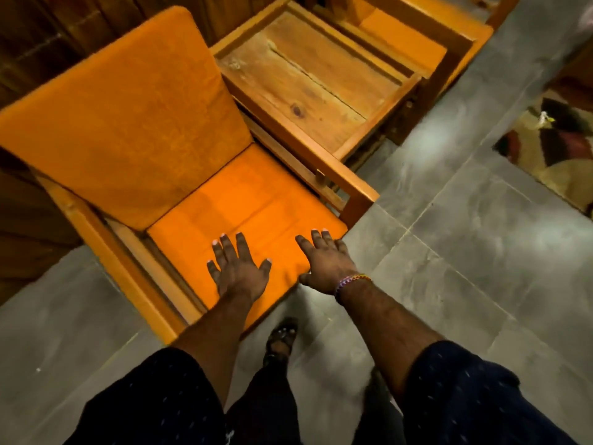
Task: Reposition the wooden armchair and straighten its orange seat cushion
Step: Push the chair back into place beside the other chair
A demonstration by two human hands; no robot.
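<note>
The wooden armchair (348, 183) stands in front of me on a grey tiled floor, its back towards a dark wooden wall. An orange back cushion (128, 117) leans against its backrest. The orange seat cushion (237, 207) lies flat in the seat. My left hand (239, 268) rests palm down on the cushion's front part, fingers spread. My right hand (324, 261) lies at the cushion's front right corner, fingers spread on top and thumb at the front edge. A beaded bracelet circles the right wrist.
A low wooden side table (308, 88) stands right beside the armchair's right arm. Behind it is another orange-cushioned wooden chair (404, 36). A patterned rug (558, 149) lies at the right. My sandalled foot (282, 342) is on the floor tiles (465, 252) before the chair.
</note>
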